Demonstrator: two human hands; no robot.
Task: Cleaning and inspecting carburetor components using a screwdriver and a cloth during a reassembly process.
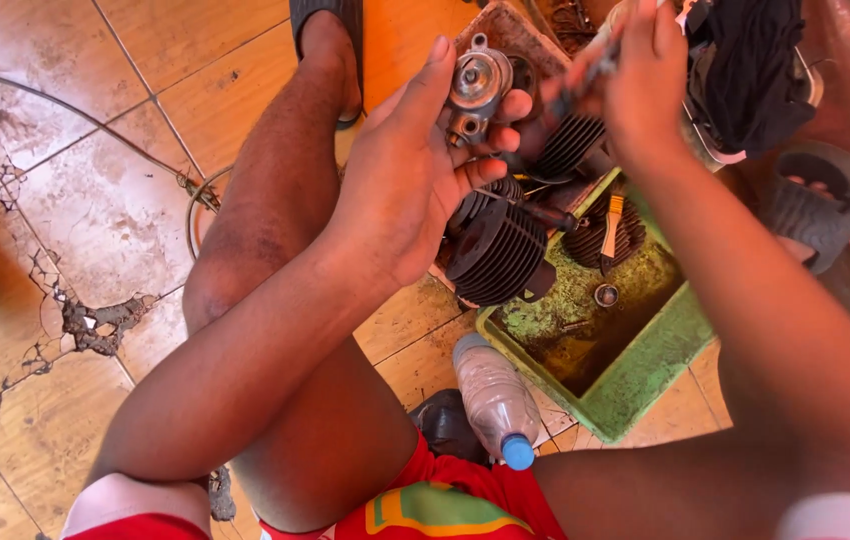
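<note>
A green tray [645, 360] sits on the tiled floor [95, 200] at the person's right, its dirty bottom holding a film of oily residue, a small metal ring [606, 294], a brush with a pale handle [611, 225] and a dark finned part [635, 235] at its far end. Just beside the tray's near-left corner lies a clear plastic bottle with a blue cap [495, 400], cap toward the person. A black finned engine cylinder [500, 250] rests at the tray's left edge, below the hands. The left hand [405, 180] holds a small grey metal engine part [477, 88] above the cylinder, its grip pressed around it with thumb and fingers; the part's long axis runs roughly away from the person, its round face turned up to the camera and a small lug at its far end. The right hand [645, 80] pinches a thin dark tool [585, 80], whose tip slants down-left toward the part.
</note>
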